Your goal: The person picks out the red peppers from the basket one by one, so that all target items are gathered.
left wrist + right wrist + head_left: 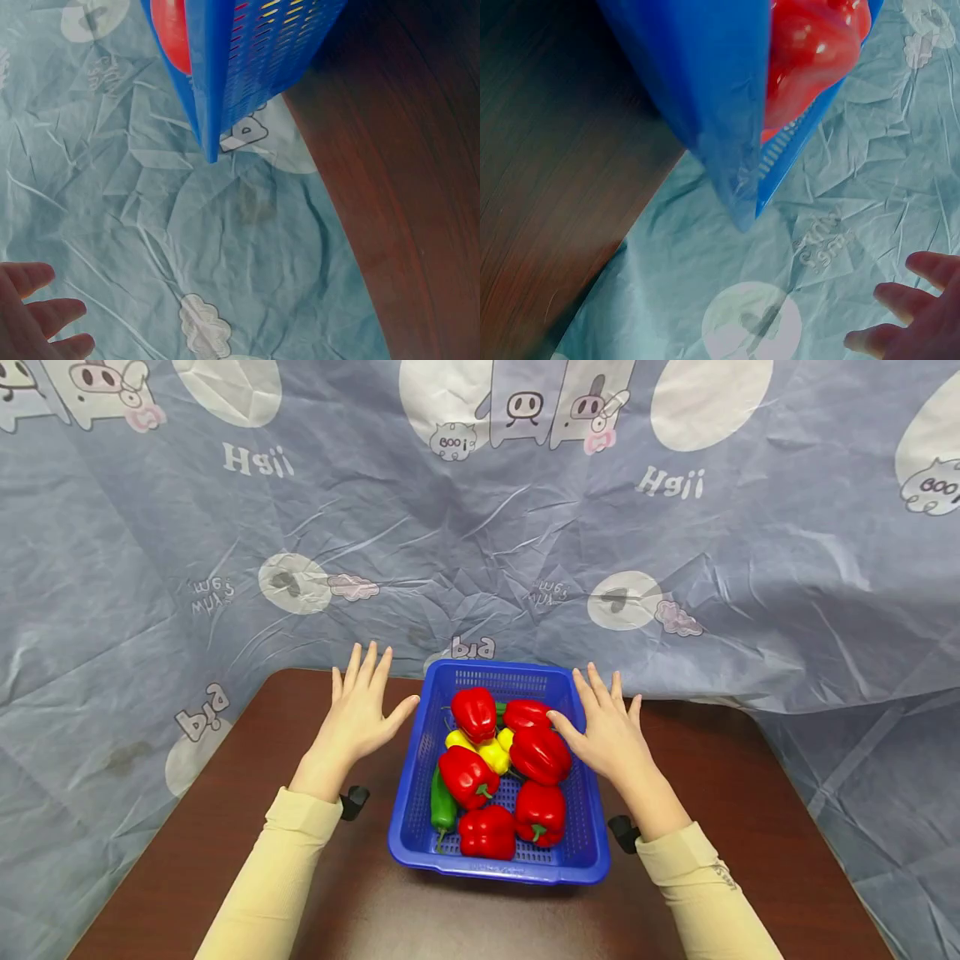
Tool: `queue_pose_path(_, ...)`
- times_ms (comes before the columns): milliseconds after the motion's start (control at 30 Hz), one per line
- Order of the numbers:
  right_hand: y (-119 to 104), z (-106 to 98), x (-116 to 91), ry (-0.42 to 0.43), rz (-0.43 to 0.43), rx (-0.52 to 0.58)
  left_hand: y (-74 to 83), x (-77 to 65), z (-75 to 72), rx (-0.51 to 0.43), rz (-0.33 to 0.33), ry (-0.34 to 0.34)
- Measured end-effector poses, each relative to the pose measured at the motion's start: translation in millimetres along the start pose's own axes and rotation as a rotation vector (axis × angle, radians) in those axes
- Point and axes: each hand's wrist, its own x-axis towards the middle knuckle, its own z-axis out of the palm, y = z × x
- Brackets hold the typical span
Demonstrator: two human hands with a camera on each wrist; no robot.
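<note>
A blue plastic basket (405,810) holds several red bell peppers (542,756), some small yellow peppers (493,757) and a long green pepper (442,806) along its left side. Another bit of green shows at the back between two red peppers. My left hand (360,714) is spread just left of the basket, its thumb pointing at the rim. On the other side, my right hand (609,735) spreads its fingers over or beside the right rim; contact is not clear. Both hands hold nothing. In the wrist views, fingertips (60,315) appear apart from the basket wall (705,90).
The basket stands on a dark brown wooden table (705,810) with rounded back corners. Behind it and along both sides hangs a grey-blue printed cloth (450,527). Black wrist straps with small mounts (354,802) sit at both cuffs.
</note>
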Motion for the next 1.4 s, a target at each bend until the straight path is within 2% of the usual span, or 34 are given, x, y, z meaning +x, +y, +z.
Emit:
queue_pose_path(233,-11.6,4.6,-2.6,-0.036,-0.025,0.047,-2.2,-3.3,4.9,-0.074,-0.021,-0.012)
queue_pose_path(533,-23.6,13.8,-4.7,-0.122,-0.003,0.124,-2.5,-13.2,27.9,-0.203,-0.014,-0.044)
queue_pose_path(700,-25.8,19.4,-3.0,-0.199,0.035,0.138,-2.3,-20.4,41.2,-0.265,-0.029,-0.063)
queue_pose_path(800,-25.5,24.1,-1.4,-0.239,0.066,0.142,-1.2,-23.9,47.2,-0.309,-0.051,-0.098)
queue_pose_path(1000,-25.6,33.8,-0.5,-0.254,0.114,0.138,-0.8,-30.0,56.9,-0.399,-0.103,-0.152)
queue_pose_path(1200,-26.7,41.6,-2.2,-0.268,0.137,0.123,-0.7,-35.4,64.3,-0.476,-0.135,-0.142)
queue_pose_path(1400,-30.7,45.2,-3.9,-0.281,0.170,0.121,-2.0,-39.3,68.1,-0.501,-0.174,-0.104)
